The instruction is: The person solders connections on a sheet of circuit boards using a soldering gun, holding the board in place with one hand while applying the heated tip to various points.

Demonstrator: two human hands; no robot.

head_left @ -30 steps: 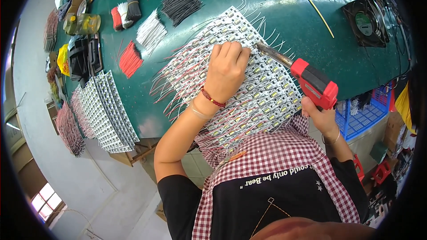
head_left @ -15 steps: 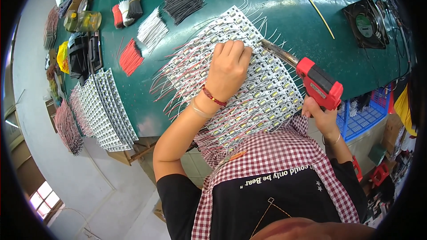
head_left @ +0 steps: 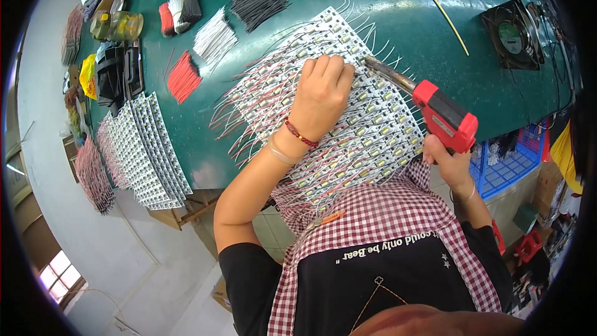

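Observation:
A white panel of small circuit boards (head_left: 390, 129), dotted with yellowish components and trailing red, white and dark wires, lies over the table's near edge against my apron. Across its upper middle rests my left hand (head_left: 322, 94), fingers curled down and closed; whatever they pinch is hidden beneath them. My right hand (head_left: 445, 157) grips the handle of a red and black soldering gun (head_left: 445, 115) to the right of the panel. The gun's metal barrel slants up and left, its tip at the panel's upper right part, close to my left fingertips.
On the green table (head_left: 398, 25) lie bundles of black wires (head_left: 258, 3), white wires (head_left: 215, 37) and red wires (head_left: 184, 77). More wired panels (head_left: 146, 155) are stacked at left. A fan (head_left: 511, 34) stands far right, above a blue crate (head_left: 507, 162). A yellow stick (head_left: 437, 9) lies behind the gun.

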